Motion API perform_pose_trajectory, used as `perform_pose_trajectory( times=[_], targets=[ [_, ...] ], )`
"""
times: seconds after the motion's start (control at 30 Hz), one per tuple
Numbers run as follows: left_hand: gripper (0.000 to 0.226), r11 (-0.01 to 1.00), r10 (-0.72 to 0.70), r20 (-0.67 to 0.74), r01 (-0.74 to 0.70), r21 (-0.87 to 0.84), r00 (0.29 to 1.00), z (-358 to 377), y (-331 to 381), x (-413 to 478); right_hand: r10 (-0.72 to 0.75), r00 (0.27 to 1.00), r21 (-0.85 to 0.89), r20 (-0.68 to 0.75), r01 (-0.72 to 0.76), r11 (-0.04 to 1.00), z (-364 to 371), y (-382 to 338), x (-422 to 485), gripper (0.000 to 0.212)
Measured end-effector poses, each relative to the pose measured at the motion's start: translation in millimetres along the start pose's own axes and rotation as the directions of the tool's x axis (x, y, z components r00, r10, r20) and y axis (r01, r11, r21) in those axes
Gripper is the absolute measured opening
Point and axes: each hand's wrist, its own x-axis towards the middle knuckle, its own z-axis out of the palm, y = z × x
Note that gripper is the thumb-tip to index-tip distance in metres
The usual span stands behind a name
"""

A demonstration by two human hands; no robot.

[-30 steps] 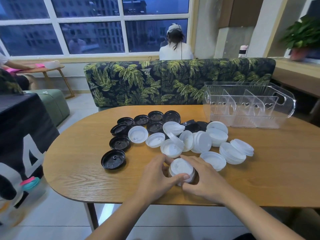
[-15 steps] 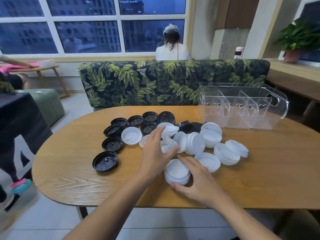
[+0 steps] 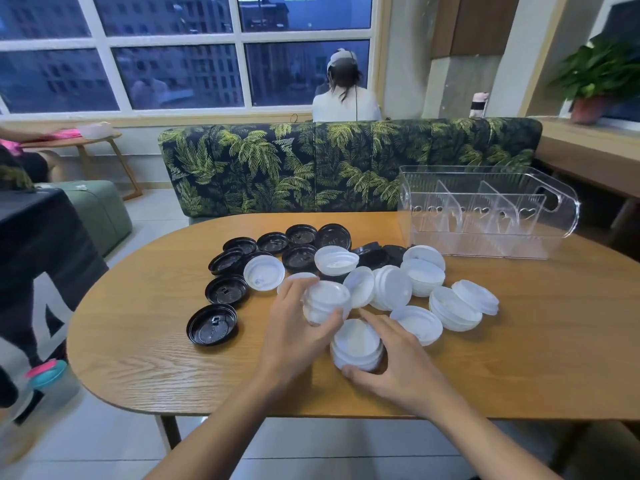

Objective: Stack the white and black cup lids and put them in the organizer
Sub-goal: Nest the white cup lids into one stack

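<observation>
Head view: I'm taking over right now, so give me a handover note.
Left grip: holds tilted white lids.
Right grip: holds white stack on the table.
Other white lids and black lids lie mid-table; organizer empty.
Done: a short white stack.
Left: finish white, stack black, load organizer.

The oval wooden bench [image 3: 519,375] carries a loose cluster of black lids [image 3: 227,289] at its far left, most lying rim-up. The white lids [image 3: 424,277] crowd the middle and right, some overlapping, some nested. A short stack of white lids [image 3: 356,344] sits nearest. A clear divided organizer [image 3: 485,216] stands at the far right.
</observation>
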Motion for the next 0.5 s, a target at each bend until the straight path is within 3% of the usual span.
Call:
perform_pose_trajectory(
  times=[0.3,0.5],
  targets=[
    [0.045,0.999,0.043,0.195,-0.044,0.001,0.980,-4.1,0.1,-27.0,-0.028,1.000,0.005,0.005,0.028,1.000,2.4,0.6,0.0,0.091],
    [0.045,0.997,0.070,0.241,-0.074,0.009,0.968,-6.2,3.3,-28.8,-0.026,1.000,-0.005,0.010,0.026,1.000,2.7,0.9,0.1,0.086]
  ],
)
